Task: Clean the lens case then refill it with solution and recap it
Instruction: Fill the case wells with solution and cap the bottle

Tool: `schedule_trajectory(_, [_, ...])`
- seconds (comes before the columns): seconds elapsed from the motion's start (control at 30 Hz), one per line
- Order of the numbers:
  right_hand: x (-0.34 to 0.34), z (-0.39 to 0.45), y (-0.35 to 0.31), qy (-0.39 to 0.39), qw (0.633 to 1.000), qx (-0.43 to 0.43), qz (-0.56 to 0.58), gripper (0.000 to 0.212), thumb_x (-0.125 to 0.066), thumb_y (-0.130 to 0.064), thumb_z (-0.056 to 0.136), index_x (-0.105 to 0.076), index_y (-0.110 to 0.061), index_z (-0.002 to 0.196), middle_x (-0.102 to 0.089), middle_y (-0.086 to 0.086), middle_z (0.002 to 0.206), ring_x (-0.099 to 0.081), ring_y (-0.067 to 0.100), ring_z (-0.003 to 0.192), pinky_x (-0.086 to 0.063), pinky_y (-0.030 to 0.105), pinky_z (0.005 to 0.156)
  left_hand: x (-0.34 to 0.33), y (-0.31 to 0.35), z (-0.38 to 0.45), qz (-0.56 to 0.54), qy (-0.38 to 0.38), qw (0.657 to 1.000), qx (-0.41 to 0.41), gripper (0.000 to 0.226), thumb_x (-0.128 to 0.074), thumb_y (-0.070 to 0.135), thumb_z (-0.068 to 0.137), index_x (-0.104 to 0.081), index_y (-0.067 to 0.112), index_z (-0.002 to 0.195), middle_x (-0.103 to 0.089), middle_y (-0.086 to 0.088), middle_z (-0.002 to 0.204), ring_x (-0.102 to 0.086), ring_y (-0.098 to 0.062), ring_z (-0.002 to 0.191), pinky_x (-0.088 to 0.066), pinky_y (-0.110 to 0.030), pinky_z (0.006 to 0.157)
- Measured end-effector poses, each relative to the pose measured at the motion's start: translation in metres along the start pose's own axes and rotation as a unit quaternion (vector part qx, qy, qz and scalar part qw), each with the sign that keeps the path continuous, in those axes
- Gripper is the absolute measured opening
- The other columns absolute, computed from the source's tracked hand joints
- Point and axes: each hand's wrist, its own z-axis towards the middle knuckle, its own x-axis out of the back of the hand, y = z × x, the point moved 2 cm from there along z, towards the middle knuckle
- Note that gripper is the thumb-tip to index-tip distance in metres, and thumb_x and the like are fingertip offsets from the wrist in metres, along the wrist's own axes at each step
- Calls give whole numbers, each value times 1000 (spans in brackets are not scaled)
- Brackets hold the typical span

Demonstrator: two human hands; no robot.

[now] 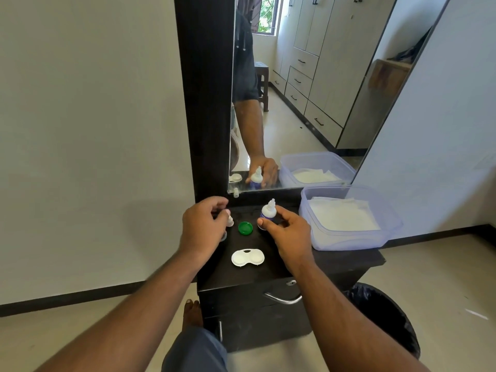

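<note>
The white lens case [247,257] lies open on the black dresser top [335,260], both wells facing up and uncapped. Behind it lies a green cap [245,228], inside up. My right hand [288,234] grips a small solution bottle [267,212] with a white nozzle and a purple label, which stands upright on the top. My left hand [205,224] has its fingers curled and pinches a small white cone-shaped cap [230,220] just left of the green cap. Something small and pale [224,235] shows under that hand, mostly hidden.
A clear plastic tub [316,238] with white tissues inside stands at the right of the top. A mirror [308,103] rises right behind the objects. A black-lined bin [389,318] stands on the floor at the right, beside the drawer handle [284,299].
</note>
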Motion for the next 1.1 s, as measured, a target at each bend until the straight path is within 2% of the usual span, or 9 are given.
schedule_trajectory(0.03, [1, 0, 0, -2, 1000, 2, 4, 52, -75, -22, 79, -57, -19, 128, -64, -5, 117, -58, 3, 99, -45, 12, 85, 4, 4, -10, -10, 22, 1000, -17, 20, -65, 15, 87, -69, 16, 107, -69, 3, 97, -60, 0, 81, -47, -7, 68])
schedule_trajectory(0.1, [2, -1, -1, -1, 1000, 10, 18, 47, -74, -22, 80, -59, -20, 125, -65, -8, 110, -61, 1, 93, -48, 10, 78, 8, 5, -31, -11, 19, 998, -57, 16, -69, 22, 85, -71, 19, 100, -69, 8, 95, -60, -2, 86, -50, -18, 75])
schedule_trajectory(0.23, [6, -4, -1, -3, 997, 7, 71, 36, -68, -24, 85, -59, -20, 119, -66, -4, 111, -62, 6, 100, -52, 23, 89, 3, -11, -59, 30, -109, 991, -73, 50, -75, 44, 73, -63, 29, 119, -54, 20, 113, -48, -2, 112, -43, -25, 92])
schedule_trajectory(0.37, [10, -12, -2, -14, 992, 27, 123, 30, -62, -26, 88, -56, -21, 116, -66, 0, 111, -64, 10, 102, -52, 26, 89, 0, -15, -60, 31, -138, 987, -72, 69, -82, 42, 65, -56, 29, 128, -54, 10, 122, -47, -4, 110, -43, -25, 93])
schedule_trajectory(0.47, [12, -20, -3, -35, 989, 9, 142, 27, -60, -29, 87, -57, -26, 115, -65, -1, 101, -65, 10, 81, -55, 22, 71, 1, -24, -65, 59, -110, 990, -65, 59, -84, 39, 63, -65, 24, 118, -58, 7, 110, -52, -11, 103, -44, -21, 87])
schedule_trajectory(0.53, [14, -23, -3, -42, 988, 14, 150, 27, -64, -26, 86, -61, -22, 113, -64, 0, 93, -59, 10, 68, -52, 21, 61, 1, -28, -68, 58, -87, 992, -70, 52, -85, 37, 63, -70, 20, 109, -57, 9, 101, -53, -12, 99, -37, -11, 82])
schedule_trajectory(0.7, [17, -21, -3, -52, 981, 14, 185, 33, -75, -11, 76, -60, -21, 104, -66, -3, 93, -60, 10, 76, -50, 21, 60, 0, -27, -69, 54, -71, 994, -70, 51, -84, 38, 63, -71, 20, 108, -53, 13, 100, -47, -6, 98, -29, -2, 80])
schedule_trajectory(0.87, [20, -18, 2, -89, 971, -20, 219, 45, -77, -24, 65, -61, -17, 107, -63, 4, 88, -56, 13, 73, -48, 24, 58, 1, -28, -69, 56, -78, 993, -75, 50, -82, 40, 65, -70, 24, 111, -51, 17, 99, -47, -4, 99, -30, -5, 80])
schedule_trajectory(1.1, [14, -12, 7, -147, 957, -48, 247, 38, -71, 8, 73, -67, -21, 98, -64, 5, 84, -55, 17, 72, -49, 24, 57, 2, -30, -70, 51, -71, 993, -81, 47, -81, 38, 67, -69, 26, 111, -52, 17, 101, -42, 1, 97, -30, -5, 80])
